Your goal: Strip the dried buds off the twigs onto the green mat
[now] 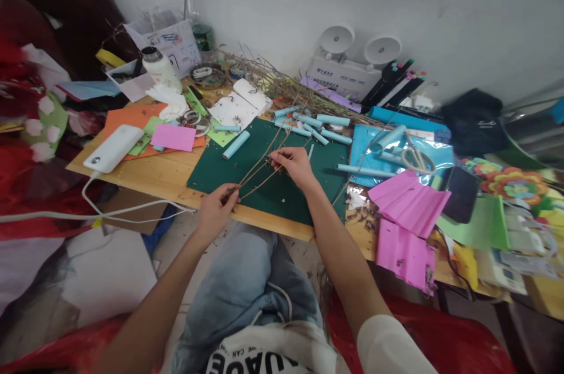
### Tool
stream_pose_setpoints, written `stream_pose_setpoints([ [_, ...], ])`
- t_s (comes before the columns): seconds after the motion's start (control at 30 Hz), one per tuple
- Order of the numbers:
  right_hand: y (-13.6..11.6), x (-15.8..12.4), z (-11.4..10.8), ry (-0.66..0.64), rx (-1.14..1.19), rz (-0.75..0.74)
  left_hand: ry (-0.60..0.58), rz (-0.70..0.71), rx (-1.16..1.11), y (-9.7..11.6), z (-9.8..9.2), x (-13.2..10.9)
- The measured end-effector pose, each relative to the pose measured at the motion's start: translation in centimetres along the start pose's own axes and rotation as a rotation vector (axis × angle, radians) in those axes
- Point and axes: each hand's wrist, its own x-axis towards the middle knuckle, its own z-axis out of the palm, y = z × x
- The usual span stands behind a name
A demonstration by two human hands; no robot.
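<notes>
Thin dry twigs (255, 169) stretch between my two hands above a dark green mat (304, 201). My left hand (219, 202) is closed on their near ends at the mat's front edge. Higher up, my right hand (294, 164) pinches at the same twigs, its fingertips bent together over the mat. The twigs fork and run on past the right hand toward the back. Several rolled light-blue paper tubes (332, 120) lie along the mat's far side, and one blue tube (236, 145) rests apart at the left. Small dark crumbs are scattered on the mat.
A heap of dry branches (282, 86) lies along the wall beside a white router (343, 76). On the right are scissors (416, 157), folded pink paper (409, 204) and a dark phone (462, 195). A white power bank (113, 148) and a bottle (161, 68) stand left.
</notes>
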Motion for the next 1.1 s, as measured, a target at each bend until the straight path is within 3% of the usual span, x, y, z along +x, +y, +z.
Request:
stream_pose_setpoints([
  [0.23, -0.2, -0.2, -0.3, -0.079, 0.181, 0.082, 0.003, 0.009, 0.039, -0.1, 0.1, 0.0],
  [0.47, 0.3, -0.3, 0.2, -0.084, -0.097, -0.089, -0.013, -0.008, 0.006, 0.3, 0.0, -0.2],
  [0.67, 1.4, -0.2, 0.6, -0.068, -0.439, -0.346, -0.021, -0.009, 0.016, 0.5, 0.0, -0.1],
  [0.8, 1.4, -0.1, 0.5, -0.083, -0.53, -0.421, -0.038, 0.005, 0.03, 0.0, 0.0, 0.1],
  [1.0, 0.5, 0.2, -0.8, 0.181, -0.609, -0.473, -0.028, 0.003, 0.018, 0.2, 0.0, 0.1],
  [1.1, 0.5, 0.4, -1.8, 0.233, -0.646, -0.478, -0.013, -0.015, -0.001, 0.4, 0.1, 0.2],
])
